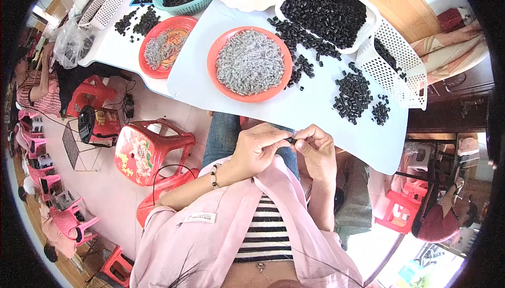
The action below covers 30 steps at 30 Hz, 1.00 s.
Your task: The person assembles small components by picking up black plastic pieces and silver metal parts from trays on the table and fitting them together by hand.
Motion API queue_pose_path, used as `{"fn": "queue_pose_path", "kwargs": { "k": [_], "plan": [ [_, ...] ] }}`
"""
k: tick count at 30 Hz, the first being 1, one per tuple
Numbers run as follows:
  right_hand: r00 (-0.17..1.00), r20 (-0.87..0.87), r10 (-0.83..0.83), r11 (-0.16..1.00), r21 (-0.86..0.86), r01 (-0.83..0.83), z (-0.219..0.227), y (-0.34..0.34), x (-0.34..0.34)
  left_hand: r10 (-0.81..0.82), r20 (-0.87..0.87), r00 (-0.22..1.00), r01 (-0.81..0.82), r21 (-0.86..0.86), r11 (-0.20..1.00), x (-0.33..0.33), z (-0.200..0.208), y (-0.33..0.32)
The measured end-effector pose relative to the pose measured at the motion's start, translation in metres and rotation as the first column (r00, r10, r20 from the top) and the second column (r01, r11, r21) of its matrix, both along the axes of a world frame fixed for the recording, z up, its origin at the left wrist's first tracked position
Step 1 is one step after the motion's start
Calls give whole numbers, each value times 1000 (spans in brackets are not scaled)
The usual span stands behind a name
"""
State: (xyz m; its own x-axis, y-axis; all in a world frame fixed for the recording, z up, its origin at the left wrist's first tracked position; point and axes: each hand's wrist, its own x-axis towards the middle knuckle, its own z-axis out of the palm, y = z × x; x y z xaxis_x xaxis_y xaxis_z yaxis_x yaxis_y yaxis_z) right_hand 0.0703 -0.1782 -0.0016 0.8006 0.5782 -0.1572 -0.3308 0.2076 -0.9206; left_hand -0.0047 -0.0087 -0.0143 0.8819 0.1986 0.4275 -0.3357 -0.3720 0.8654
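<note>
Head view: my left hand [261,147] and right hand [317,152] both clamped on one small black piece [290,140], just my side of the table [315,104], near the red plate [212,61].

"Describe the small black piece [291,140], please."
"Dark wherever visible, partly covered; too hidden for telling its exact shape or tilt."
"Placed where?"
"Pinched in midair by the left hand [256,147] and the right hand [317,152] together."

Beyond right hand [318,155], table [316,101] free at twelve o'clock up to black bits [302,69]; plate [212,63] at eleven, pile [351,96] at one.
</note>
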Motion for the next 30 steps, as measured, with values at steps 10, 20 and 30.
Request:
{"fn": "queue_pose_path", "kwargs": {
  "k": [10, 20, 30],
  "plan": [
    [999, -46, 21, 998, 65, -18, -5, -2, 0, -9, 115, 993, 0, 77, 997, -1, 3, 2],
    [996, -50, 68, 997, 29, -67, -2, -6, -1, 25, 94, 995, -33, 84, 996, -2, 12, 0],
    [992, -27, 121, 992, -36, -122, 2, -8, -3, -32, 106, 994, 9, 215, 977, -5, 12, 3]
  ]
}}
